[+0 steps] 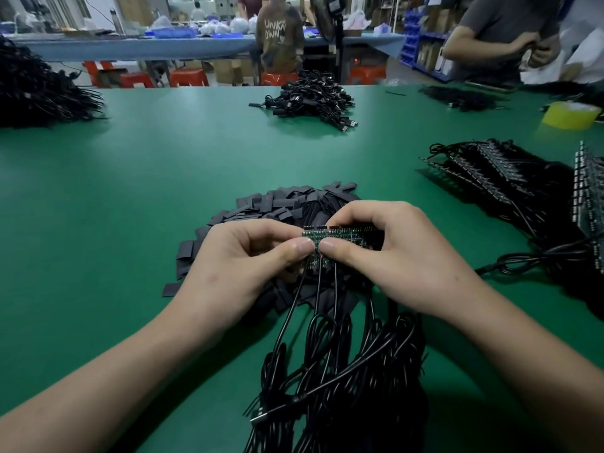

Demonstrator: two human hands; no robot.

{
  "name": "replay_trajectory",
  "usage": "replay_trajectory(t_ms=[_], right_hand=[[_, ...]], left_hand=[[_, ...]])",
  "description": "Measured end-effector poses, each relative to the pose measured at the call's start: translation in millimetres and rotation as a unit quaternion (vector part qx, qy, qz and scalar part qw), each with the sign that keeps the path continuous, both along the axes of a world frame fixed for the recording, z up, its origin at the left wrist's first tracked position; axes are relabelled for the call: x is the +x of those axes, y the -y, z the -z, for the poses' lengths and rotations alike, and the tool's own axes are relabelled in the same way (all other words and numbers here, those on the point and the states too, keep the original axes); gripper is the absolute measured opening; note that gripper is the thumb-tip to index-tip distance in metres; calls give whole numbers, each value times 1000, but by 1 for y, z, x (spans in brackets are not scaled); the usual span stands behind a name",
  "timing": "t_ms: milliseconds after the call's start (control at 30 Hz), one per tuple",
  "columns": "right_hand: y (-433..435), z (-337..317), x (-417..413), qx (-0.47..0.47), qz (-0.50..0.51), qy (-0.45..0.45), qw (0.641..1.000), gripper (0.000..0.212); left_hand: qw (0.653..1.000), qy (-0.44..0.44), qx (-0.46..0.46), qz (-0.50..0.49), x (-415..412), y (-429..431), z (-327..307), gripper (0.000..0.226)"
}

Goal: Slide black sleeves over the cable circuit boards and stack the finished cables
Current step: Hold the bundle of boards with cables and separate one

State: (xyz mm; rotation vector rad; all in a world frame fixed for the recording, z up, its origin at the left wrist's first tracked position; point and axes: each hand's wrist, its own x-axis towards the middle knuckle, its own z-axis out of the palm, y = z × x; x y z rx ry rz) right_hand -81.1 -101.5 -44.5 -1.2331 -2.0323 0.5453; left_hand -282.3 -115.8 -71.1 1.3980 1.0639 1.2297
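Observation:
A strip of joined green circuit boards (343, 236) is held between both hands above a heap of flat black sleeves (277, 204). My left hand (242, 259) pinches the strip's left end with thumb and fingers. My right hand (392, 253) grips the rest of the strip, thumb tip beside the left thumb. Black cables (333, 371) hang from the boards toward me in a tangled bundle. A stack of cables with covered boards (310, 96) lies at the table's far middle.
On the green table (130, 178), rows of cabled boards (510, 181) lie at the right, a big black cable heap (36, 89) at the far left, yellow tape (570, 114) at the far right. People work beyond the table.

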Motion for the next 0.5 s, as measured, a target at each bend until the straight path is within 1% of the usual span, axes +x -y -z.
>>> replay_trajectory(t_ms=[100,300,500], right_hand=[[-1,0,0,-16,-1,1,1000,19],[-4,0,2,-53,-18,-27,998,7],[-7,3,5,-75,-50,-49,995,6]], left_hand=[[1000,8,-13,11,1,0,0,20],[999,17,-16,24,2,0,-1,17],[998,33,-33,37,2,0,-1,12]])
